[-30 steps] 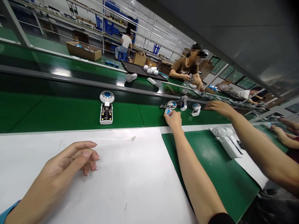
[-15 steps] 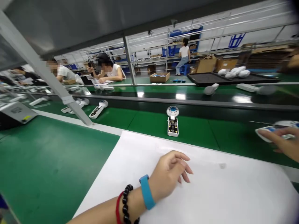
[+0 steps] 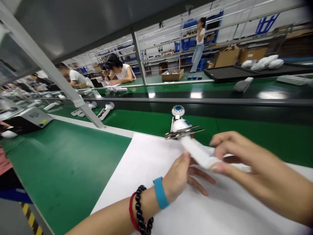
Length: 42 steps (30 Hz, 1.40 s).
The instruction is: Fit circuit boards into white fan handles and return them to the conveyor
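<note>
green conveyor belt (image 3: 61, 163) runs across the frame, a white sheet (image 3: 151, 153) lying on its near edge. at the far left edge of the belt a grey machine (image 3: 31, 118), beside a slanted metal post (image 3: 73, 98). two unfinished fans (image 3: 106, 110) lie on the belt past the post. behind, a second line with seated persons (image 3: 117, 73), shelving, a cardboard box (image 3: 172, 75), a standing person (image 3: 199, 42), a black tray (image 3: 244, 71) with white parts toward the far right.

left hand (image 3: 182, 174) over the white sheet, thumb against the lower side of the handheld fan (image 3: 193, 148), fingers spread open below it. wrist carries a blue band (image 3: 160, 192) and dark beads (image 3: 141, 212). right hand (image 3: 246, 166) pinches the handle end of the fan between thumb and fingers, a closed grip.

fan held above the sheet near its far edge. long axis runs from lower right to upper left; head end points up-left, away from the camera, dark blades (image 3: 184, 132) sticking out sideways.

another fan unit (image 3: 178, 111) lies on the belt just behind; its lower body is hidden by the held fan. handle end of the held fan is covered by the right fingers. right forearm cut off at the right edge.
</note>
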### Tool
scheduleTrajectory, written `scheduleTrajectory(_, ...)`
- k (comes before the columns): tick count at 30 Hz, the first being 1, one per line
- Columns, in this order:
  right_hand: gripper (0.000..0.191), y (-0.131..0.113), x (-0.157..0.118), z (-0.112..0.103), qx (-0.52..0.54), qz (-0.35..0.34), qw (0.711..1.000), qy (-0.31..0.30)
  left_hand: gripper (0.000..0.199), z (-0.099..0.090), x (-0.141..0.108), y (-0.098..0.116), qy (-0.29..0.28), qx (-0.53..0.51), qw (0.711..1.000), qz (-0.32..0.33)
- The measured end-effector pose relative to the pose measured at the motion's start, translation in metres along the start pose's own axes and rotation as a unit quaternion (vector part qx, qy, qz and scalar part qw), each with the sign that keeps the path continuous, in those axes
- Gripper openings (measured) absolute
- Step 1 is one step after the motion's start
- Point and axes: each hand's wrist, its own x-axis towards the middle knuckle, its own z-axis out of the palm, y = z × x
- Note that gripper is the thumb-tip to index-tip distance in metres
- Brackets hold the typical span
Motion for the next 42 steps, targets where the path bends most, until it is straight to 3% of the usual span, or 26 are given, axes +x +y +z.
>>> scheduleTrajectory(5,0.013,-0.031,0.005,0.018,-0.021,-0.032,0.992,-0.121,0.073,0.002,-0.007,0.003,0.034,-0.029,0.998,0.040)
scheduleTrajectory(9,0.022,-0.037,0.004,0.023,-0.108,-0.093,0.980,-0.138,0.065,0.004,-0.012,0.008,0.040,0.003,0.997,0.065)
scheduleTrajectory(12,0.023,-0.036,0.001,0.021,-0.113,-0.096,0.978,-0.143,0.060,0.006,-0.012,0.011,0.066,-0.003,0.995,0.071)
scheduleTrajectory(16,0.009,-0.023,0.002,0.017,0.075,0.039,0.988,-0.132,0.051,0.008,-0.013,0.012,0.084,-0.023,0.990,0.115)
scheduleTrajectory(18,0.020,-0.015,0.005,0.017,0.223,0.135,0.960,-0.099,0.050,0.007,-0.013,0.011,0.087,-0.006,0.987,0.135)
scheduleTrajectory(20,0.031,-0.009,0.009,0.018,0.336,0.213,0.916,-0.056,0.050,0.006,-0.014,0.011,0.085,0.020,0.985,0.152)
scheduleTrajectory(23,0.038,-0.005,0.013,0.021,0.414,0.293,0.861,-0.028,0.049,0.007,-0.015,0.012,0.052,0.045,0.985,0.158)
scheduleTrajectory(26,0.039,-0.006,0.014,0.022,0.449,0.312,0.837,-0.009,0.048,0.008,-0.015,0.014,0.025,0.054,0.988,0.141)
scheduleTrajectory(33,0.040,-0.014,0.014,0.020,0.392,0.217,0.892,0.056,0.068,0.008,-0.013,0.013,0.052,0.014,0.997,0.050)
scheduleTrajectory(42,0.024,-0.034,0.012,0.024,0.324,0.203,0.923,0.039,0.074,0.006,-0.010,0.015,0.063,0.041,0.997,0.009)
